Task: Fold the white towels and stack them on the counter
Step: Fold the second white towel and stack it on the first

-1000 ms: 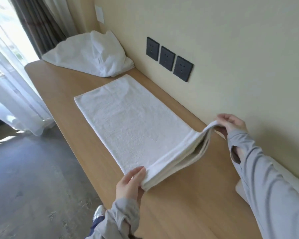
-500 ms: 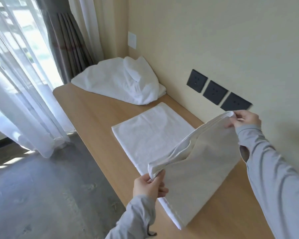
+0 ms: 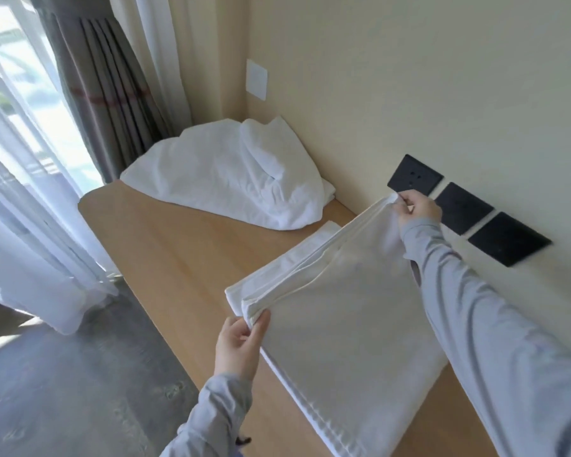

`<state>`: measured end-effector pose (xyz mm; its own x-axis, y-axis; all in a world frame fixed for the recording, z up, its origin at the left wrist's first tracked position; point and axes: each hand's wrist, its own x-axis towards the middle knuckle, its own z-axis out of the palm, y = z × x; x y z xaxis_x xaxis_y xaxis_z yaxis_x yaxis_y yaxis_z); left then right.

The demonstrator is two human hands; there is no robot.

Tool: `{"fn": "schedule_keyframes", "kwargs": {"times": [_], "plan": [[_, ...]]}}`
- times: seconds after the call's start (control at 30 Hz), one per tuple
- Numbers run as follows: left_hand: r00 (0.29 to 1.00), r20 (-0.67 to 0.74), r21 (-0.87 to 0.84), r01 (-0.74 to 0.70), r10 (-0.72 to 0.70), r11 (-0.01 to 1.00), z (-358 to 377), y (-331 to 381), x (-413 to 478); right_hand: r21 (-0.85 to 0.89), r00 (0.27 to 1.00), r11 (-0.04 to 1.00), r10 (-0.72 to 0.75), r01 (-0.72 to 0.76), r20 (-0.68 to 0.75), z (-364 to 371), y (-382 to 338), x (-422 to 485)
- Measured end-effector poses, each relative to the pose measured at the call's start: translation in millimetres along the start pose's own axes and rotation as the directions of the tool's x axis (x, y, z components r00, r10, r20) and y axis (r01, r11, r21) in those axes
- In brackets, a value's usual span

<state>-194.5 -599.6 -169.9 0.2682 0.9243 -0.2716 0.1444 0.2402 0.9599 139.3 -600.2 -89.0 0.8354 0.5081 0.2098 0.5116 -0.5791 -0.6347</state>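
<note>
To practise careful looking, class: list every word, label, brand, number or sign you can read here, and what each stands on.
None: no text can be read in this picture.
The black wall sockets show no legible marking; the white wall plate and the held towel look blank.

Looks like a hotel or guest room: long wooden counter (image 3: 165,258) along a cream wall (image 3: 409,77), sheer curtain (image 3: 20,192) and grey drape (image 3: 112,94) at a bright window (image 3: 0,44) upper left, three black sockets (image 3: 463,207) right, heaped white towels (image 3: 225,179) centre, grey floor (image 3: 63,390) lower left.
</note>
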Motion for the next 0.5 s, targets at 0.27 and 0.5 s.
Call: {"fn": "schedule_keyframes", "kwargs": {"times": [0.27, 0.5], "plan": [[0.938, -0.090, 0.113, 0.344, -0.335, 0.932, -1.5, -45.5, 92.2, -0.135, 0.936, 0.985, 0.149, -0.111, 0.319, 126.4, 26.8, 42.3], [0.941, -0.254, 0.677, 0.009, 0.222, 0.736, 13.7, -49.5, 106.9, -0.222, 0.843, 0.864, -0.332, 0.452, 0.423, 155.8, 47.4, 23.1]]}}
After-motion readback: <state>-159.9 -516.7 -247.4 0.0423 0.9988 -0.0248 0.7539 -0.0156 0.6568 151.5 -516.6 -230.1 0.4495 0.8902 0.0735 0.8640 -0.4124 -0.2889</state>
